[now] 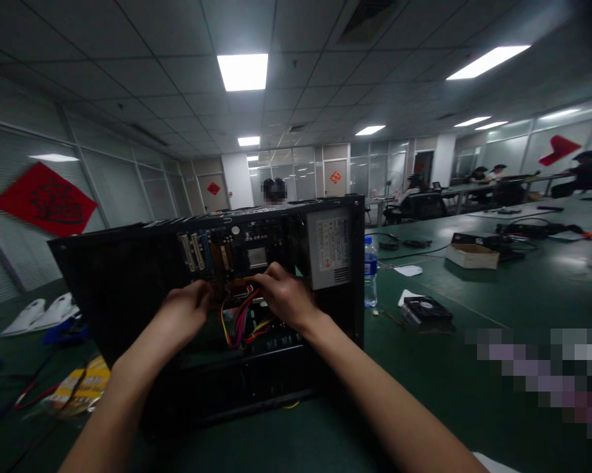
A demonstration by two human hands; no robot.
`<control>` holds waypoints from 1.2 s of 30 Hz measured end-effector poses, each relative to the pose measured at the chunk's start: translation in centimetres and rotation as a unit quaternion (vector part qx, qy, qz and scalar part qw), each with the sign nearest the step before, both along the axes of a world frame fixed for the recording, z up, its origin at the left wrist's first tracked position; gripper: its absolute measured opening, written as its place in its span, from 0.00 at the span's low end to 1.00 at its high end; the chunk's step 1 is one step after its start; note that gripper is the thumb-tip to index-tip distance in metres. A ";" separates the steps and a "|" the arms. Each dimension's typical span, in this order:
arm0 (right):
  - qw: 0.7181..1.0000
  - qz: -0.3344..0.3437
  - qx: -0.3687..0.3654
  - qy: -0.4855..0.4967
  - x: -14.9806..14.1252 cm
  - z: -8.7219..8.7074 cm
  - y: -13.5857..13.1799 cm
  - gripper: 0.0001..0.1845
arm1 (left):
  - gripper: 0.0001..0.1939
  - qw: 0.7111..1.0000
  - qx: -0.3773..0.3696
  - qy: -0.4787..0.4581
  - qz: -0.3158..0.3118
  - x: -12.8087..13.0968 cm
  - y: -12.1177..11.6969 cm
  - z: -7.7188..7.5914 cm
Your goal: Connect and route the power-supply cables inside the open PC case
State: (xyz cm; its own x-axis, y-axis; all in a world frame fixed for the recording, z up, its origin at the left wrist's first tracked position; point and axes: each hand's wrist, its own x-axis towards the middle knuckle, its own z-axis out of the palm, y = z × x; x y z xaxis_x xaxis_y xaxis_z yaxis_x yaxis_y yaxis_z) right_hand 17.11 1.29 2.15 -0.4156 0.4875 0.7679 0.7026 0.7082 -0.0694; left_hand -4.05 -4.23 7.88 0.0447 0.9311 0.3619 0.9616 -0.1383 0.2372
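Note:
An open black computer case [256, 378] stands on the green table with its inside facing me. Inside it are a motherboard [257, 257] with several slots and a power supply [331, 246] at the upper right. My left hand [184, 309] reaches in, its fingers closed at the left end of a narrow brown strip [235, 284] at the motherboard's lower edge. At the strip's right end, my right hand [286, 299] pinches with thumb and fingers. Its exact kind is unclear, and my fingertips partly hide it. Red, yellow and purple wires [239, 322] hang just below.
Right of the case stand a water bottle [370, 272], a dark boxy part [426, 312] and an open cardboard box [472, 255]. On the left lie a yellow packet [81, 387], cables and white items [42, 315]. Other people sit at tables farther back.

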 end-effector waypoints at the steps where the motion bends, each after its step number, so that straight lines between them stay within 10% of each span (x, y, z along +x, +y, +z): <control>1: 1.000 -0.007 -0.005 -0.003 0.0 0.1 -0.1 0.16 | 0.18 1.000 -0.023 0.000 0.014 0.1 0.0 0.0; 8: 0.990 -0.100 -0.034 -0.096 -0.2 0.4 -0.3 0.14 | 0.19 0.991 -0.061 -0.051 -0.108 2.0 -0.1 -0.7; 36: 0.958 0.001 -0.160 -0.240 1.5 0.4 1.3 0.11 | 0.21 0.994 -0.072 -0.030 -0.075 3.7 3.0 -5.9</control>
State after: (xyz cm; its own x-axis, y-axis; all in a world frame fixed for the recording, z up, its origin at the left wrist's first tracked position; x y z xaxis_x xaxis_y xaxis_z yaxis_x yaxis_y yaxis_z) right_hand 18.58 2.54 2.51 -0.6846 0.6645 0.2996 0.7063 0.7064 0.0470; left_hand -0.31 -1.19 1.98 0.1682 0.9580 0.2322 0.9162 -0.2388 0.3217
